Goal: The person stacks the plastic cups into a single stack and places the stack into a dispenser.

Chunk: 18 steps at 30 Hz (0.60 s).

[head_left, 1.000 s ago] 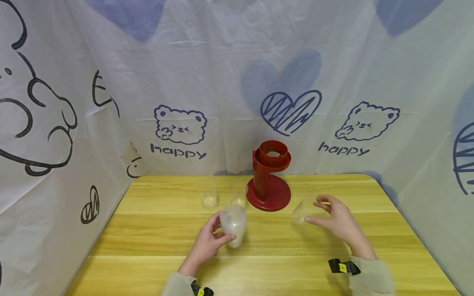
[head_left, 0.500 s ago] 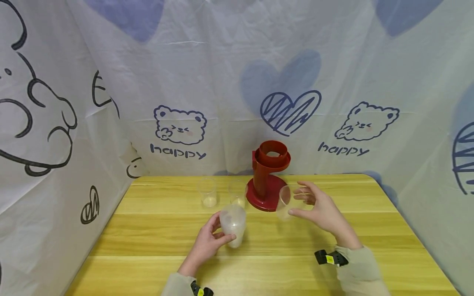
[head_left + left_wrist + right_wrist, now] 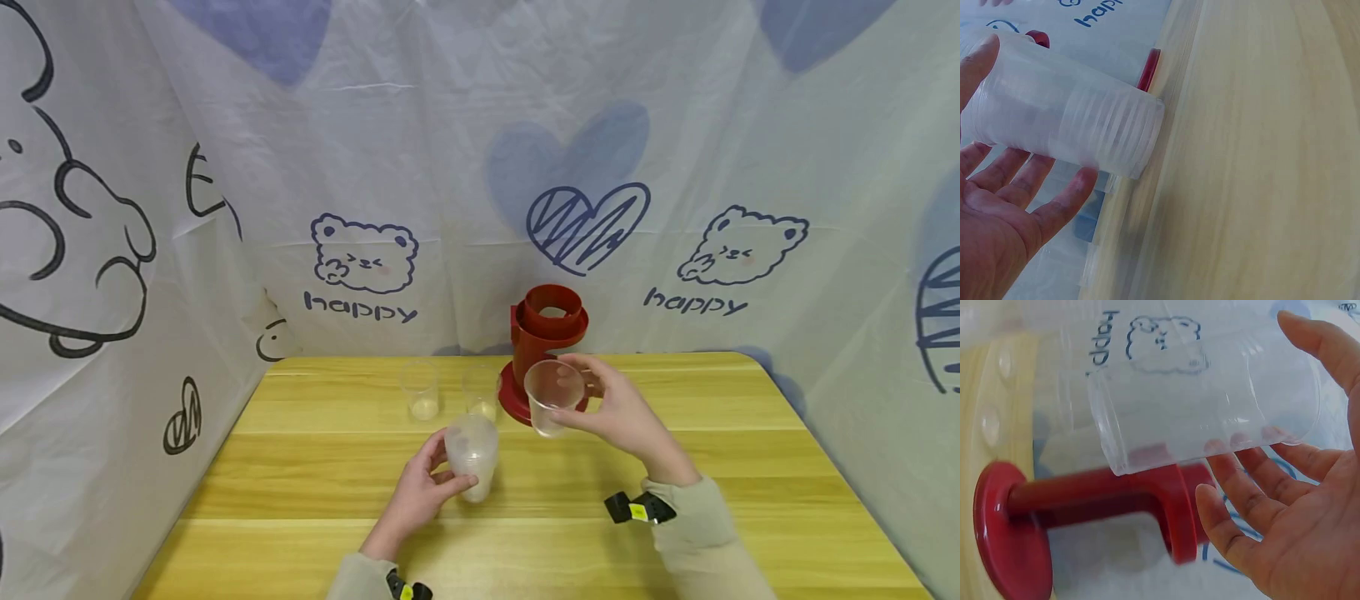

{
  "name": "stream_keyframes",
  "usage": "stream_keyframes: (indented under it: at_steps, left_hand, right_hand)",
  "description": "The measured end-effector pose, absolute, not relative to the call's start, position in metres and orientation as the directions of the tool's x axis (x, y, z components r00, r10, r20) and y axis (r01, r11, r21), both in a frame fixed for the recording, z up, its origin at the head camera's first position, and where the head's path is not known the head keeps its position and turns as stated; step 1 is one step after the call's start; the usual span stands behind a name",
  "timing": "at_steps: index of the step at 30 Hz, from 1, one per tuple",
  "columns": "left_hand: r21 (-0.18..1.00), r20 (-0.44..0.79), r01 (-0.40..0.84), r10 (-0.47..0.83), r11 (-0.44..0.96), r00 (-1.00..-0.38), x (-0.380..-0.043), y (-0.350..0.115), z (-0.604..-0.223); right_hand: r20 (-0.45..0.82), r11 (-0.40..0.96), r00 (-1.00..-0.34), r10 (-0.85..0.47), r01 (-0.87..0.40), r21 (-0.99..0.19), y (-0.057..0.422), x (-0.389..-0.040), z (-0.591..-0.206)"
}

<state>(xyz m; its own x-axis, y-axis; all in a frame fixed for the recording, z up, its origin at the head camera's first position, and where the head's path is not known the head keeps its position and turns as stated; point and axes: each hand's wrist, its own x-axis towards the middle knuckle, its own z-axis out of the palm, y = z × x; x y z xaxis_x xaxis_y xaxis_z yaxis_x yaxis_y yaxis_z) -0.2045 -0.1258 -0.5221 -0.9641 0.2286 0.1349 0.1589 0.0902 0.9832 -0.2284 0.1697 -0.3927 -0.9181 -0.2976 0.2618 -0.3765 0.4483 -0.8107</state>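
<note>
My left hand (image 3: 423,487) grips a stack of nested clear plastic cups (image 3: 474,454), thumb on one side and fingers round the other. In the left wrist view the stack (image 3: 1066,103) shows several ridges near its base. A single clear plastic cup (image 3: 551,396) is held by my right hand (image 3: 618,412) in front of the red stand. The right wrist view shows this cup (image 3: 1210,394) between the thumb and the curled fingers (image 3: 1254,494), tilted in that view. It appears to be off the table.
A red stand (image 3: 528,354) with a round base and a ring-shaped top stands at the table's back. Two clear cups, one on the left (image 3: 422,392) and one on the right (image 3: 481,392), stand beside it. A printed cloth (image 3: 465,167) hangs behind the wooden table (image 3: 300,475).
My right hand has moved left with the single cup, from the right of the red stand to in front of it. The left hand and its stack have stayed in place.
</note>
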Motion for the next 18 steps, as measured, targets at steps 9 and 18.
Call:
stream_keyframes:
  at_steps: [9,18]
  left_hand:
    - [0.98,0.153,0.176,0.227,0.088,-0.962,-0.205,-0.126,-0.523]
    - [0.981,0.154,0.176,0.236,0.077,-0.959,-0.205,-0.127,-0.523]
  right_hand:
    - [0.296,0.347,-0.868,-0.399,-0.441,-0.827,0.143,-0.231,-0.382]
    - [0.312,0.231,-0.821,-0.477,-0.46,-0.857,0.122,-0.233,-0.376]
